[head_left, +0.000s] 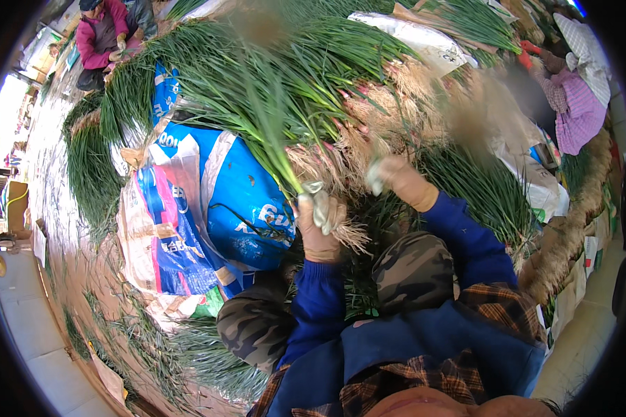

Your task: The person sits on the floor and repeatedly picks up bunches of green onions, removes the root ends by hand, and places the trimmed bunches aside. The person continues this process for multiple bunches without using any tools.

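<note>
My left hand [321, 219], in a light rubber-like glove, is closed around the lower stems of several green onions [287, 169]; their pale roots stick out to the right of the fist and the leaves point up and away. To its right, my gloved right hand [391, 177] is raised near the root ends of the pile and is blurred; whether its fingers hold anything cannot be told. Beyond both hands lies a large heap of green onions [313, 83], leaves to the left, reddish-white bases and tangled roots [375, 109] to the right.
A blue plastic sack [240, 182] and a multicoloured woven sack [161, 234] lie left of my hands. More green onions [480, 187] lie at the right. Loose leaves [156, 339] litter the floor at lower left. One person [96, 41] sits at upper left, another [579, 99] at upper right.
</note>
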